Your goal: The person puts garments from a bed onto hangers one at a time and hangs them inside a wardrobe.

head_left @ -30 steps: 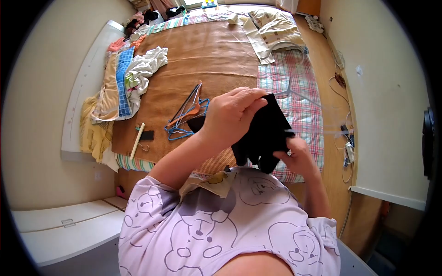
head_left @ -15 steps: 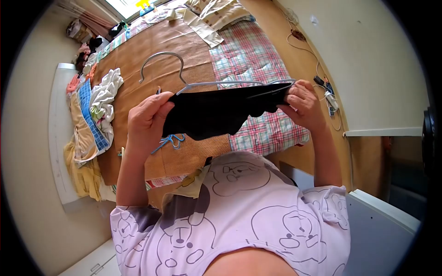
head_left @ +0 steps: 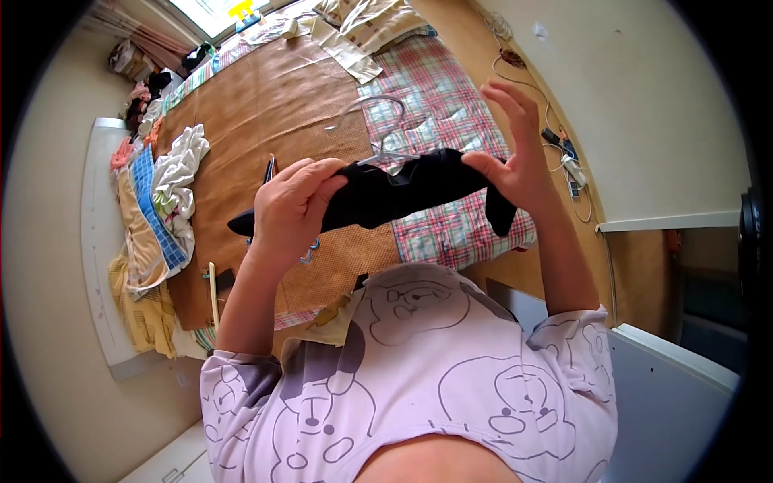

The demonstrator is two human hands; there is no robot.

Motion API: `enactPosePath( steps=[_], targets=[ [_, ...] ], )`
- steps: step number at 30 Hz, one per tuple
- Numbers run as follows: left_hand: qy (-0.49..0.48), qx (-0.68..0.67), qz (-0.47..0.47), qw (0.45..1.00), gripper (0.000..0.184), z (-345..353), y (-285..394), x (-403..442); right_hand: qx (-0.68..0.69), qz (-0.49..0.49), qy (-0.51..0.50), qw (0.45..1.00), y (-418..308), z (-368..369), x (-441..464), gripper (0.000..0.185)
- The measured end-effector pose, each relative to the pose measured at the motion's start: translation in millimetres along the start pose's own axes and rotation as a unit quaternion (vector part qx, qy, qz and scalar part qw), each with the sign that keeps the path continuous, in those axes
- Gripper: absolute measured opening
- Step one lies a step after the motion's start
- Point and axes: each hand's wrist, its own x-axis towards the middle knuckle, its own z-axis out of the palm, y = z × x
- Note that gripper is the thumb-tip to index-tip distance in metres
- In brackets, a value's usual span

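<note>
A black garment (head_left: 411,189) hangs on a grey clothes hanger (head_left: 389,157) in front of me, over the bed. The hanger's curved hook points up and away. My left hand (head_left: 291,201) pinches the garment's left shoulder; whether the hanger's arm is also in that grip is hidden. Part of the black cloth sticks out to the left behind this hand. My right hand (head_left: 519,153) is at the right end, fingers spread upward and the thumb at the garment's edge. Below that thumb, a narrow black flap hangs down.
Beneath the garment is a bed with a brown mat (head_left: 274,88) and a plaid quilt (head_left: 443,97). Crumpled white cloth (head_left: 181,165) and other fabrics lie along its left side. Cables and a power strip (head_left: 573,169) lie on the floor at right.
The hanger's hook has shifted right and its bar is now mostly covered by the black garment. My right hand has released its grip and spread its fingers. My left hand has moved right.
</note>
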Motion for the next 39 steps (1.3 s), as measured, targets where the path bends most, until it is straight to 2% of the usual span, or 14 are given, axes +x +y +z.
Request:
enactPosePath(
  steps=[2, 4, 9, 11, 14, 18, 21, 25, 29, 30, 32, 33, 35, 39],
  targets=[
    [0.047, -0.011, -0.022, 0.999, 0.012, -2.2, 0.1, -3.2, -0.107, 0.0, -0.026, 0.994, 13.0, -4.5, -10.3, 0.028],
    [0.047, -0.019, -0.026, 0.998, 0.012, -1.6, 0.1, -3.4, -0.109, 0.064, -0.171, 0.977, 16.4, -3.3, -24.8, 0.036],
    [0.06, -0.045, -0.032, 0.997, 0.022, -7.8, -8.8, -5.5, -0.092, 0.044, -0.047, 0.994, 9.7, -0.6, -31.4, 0.028],
    [-0.016, 0.104, -0.017, 0.994, 0.028, -21.7, -13.8, -5.9, -0.155, 0.055, 0.014, 0.986, 7.3, -13.1, -30.6, 0.027],
    [-0.04, 0.147, -0.033, 0.988, 0.029, -23.4, -44.7, -21.6, -0.172, 0.108, 0.069, 0.977, 4.8, -29.3, -35.6, 0.03],
    [-0.014, 0.042, -0.167, 0.985, 0.017, -13.5, -85.5, -41.4, -0.196, 0.138, 0.051, 0.97, 0.3, -42.8, -46.1, 0.029],
    [0.032, 0.095, -0.133, 0.986, 0.012, -27.6, -100.1, -43.3, -0.116, 0.147, -0.038, 0.982, -5.9, -56.0, -48.9, 0.023],
    [0.115, 0.192, -0.093, 0.97, 0.01, -58.2, -133.1, -50.8, -0.115, 0.211, -0.007, 0.971, -4.1, -68.6, -72.3, 0.012],
    [-0.051, 0.198, -0.06, 0.977, 0.008, -38.4, -152.0, -54.6, -0.102, 0.246, 0.024, 0.963, -28.5, -56.3, -87.9, 0.011],
    [-0.109, 0.23, -0.113, 0.96, 0.015, -28.9, -139.7, -48.0, -0.11, 0.252, 0.03, 0.961, -33.6, -52.8, -92.9, 0.011],
    [-0.045, 0.219, 0.036, 0.974, 0.037, -9.9, -133.2, -37.1, -0.075, 0.236, 0.068, 0.966, -43.8, -46.5, -102.2, 0.012],
    [-0.051, 0.211, 0.046, 0.975, 0.037, -1.6, -123.1, -27.5, -0.092, 0.219, 0.067, 0.969, -51.8, -45.7, -104.9, 0.014],
    [0.056, 0.105, 0.075, 0.99, 0.061, 7.1, -98.4, -6.2, -0.094, 0.234, 0.106, 0.962, -66.6, -48.5, -114.7, 0.015],
    [0.037, -0.014, 0.117, 0.992, 0.069, 25.4, -87.6, 13.7, -0.125, 0.253, 0.163, 0.946, -100.1, -56.0, -136.6, 0.02]
  ],
)
